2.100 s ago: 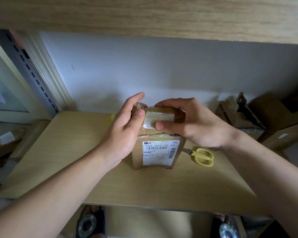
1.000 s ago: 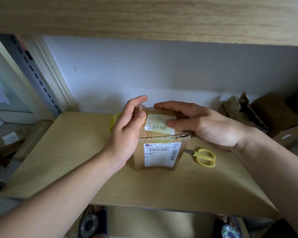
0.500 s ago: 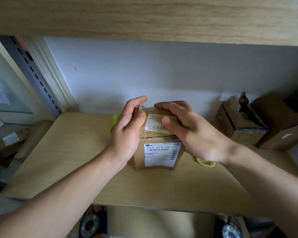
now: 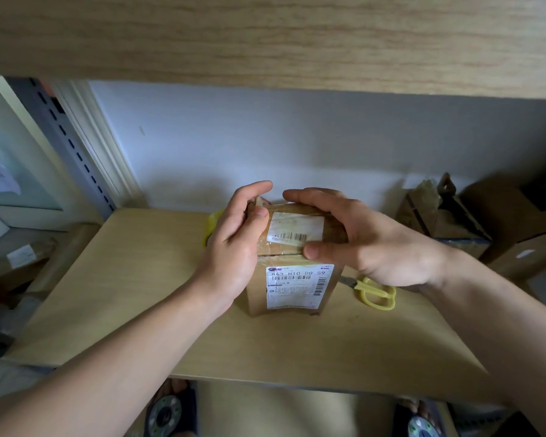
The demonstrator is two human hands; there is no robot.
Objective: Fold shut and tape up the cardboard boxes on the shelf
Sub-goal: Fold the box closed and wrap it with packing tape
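Observation:
A small brown cardboard box (image 4: 292, 290) with white barcode labels stands upright in the middle of the wooden shelf (image 4: 114, 294). Its top flaps are folded down. My left hand (image 4: 234, 244) clasps the box's upper left side, thumb on the top flap. My right hand (image 4: 366, 244) wraps over the top right, thumb pressing the flap's front edge by the upper label. Behind my left hand peeks a yellow tape roll (image 4: 213, 223), mostly hidden.
Yellow-handled scissors (image 4: 375, 293) lie on the shelf just right of the box, partly under my right wrist. Two other cardboard boxes (image 4: 445, 222) (image 4: 524, 228) stand at the far right against the wall. An upper shelf board (image 4: 265, 36) hangs overhead.
My right hand slid back to the right along the top flap, uncovering the upper label and the scissors. My left hand and the box stayed put.

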